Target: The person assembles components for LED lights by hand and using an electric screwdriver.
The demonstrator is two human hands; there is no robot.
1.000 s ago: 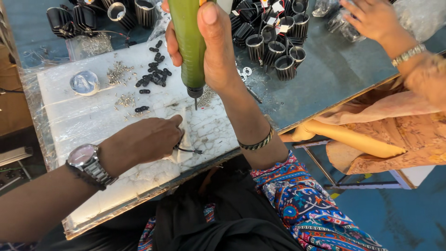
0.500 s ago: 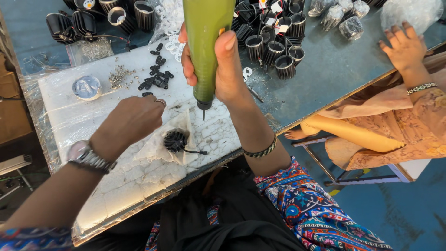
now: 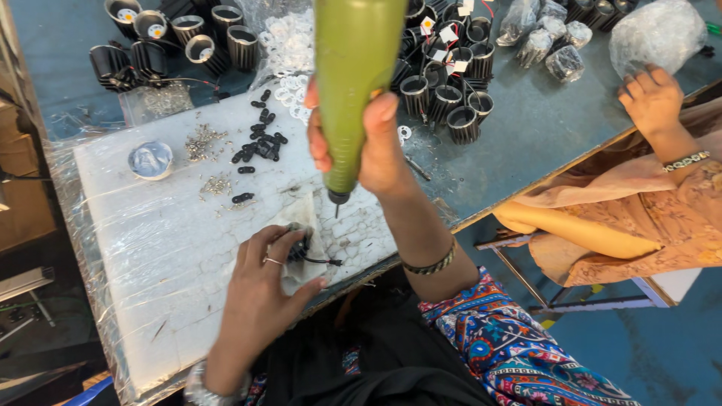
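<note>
- Our right hand (image 3: pixel 368 143) is wrapped tight around the green electric screwdriver (image 3: pixel 352 83), the bit pointing down and hanging just above the work, not touching it.
- Our left hand (image 3: pixel 263 289) curls over a small black finned part (image 3: pixel 299 246) at 6 o'clock on the white plastic-wrapped board (image 3: pixel 150 256), fingers pinched closed on it, a thin wire trailing out toward 3 o'clock.
- To do this well, we judge: pin the part flat, bring the bit straight down, no tilt, so it seats cleanly.
- Loose black pieces (image 3: pixel 259 143) and small screws (image 3: pixel 203 139) lie at 12 o'clock on the board; black finned housings (image 3: pixel 451 98) crowd the table beyond.
- A co-worker's hand (image 3: pixel 650 98) rests on the table at 2 o'clock, well apart from ours.
</note>
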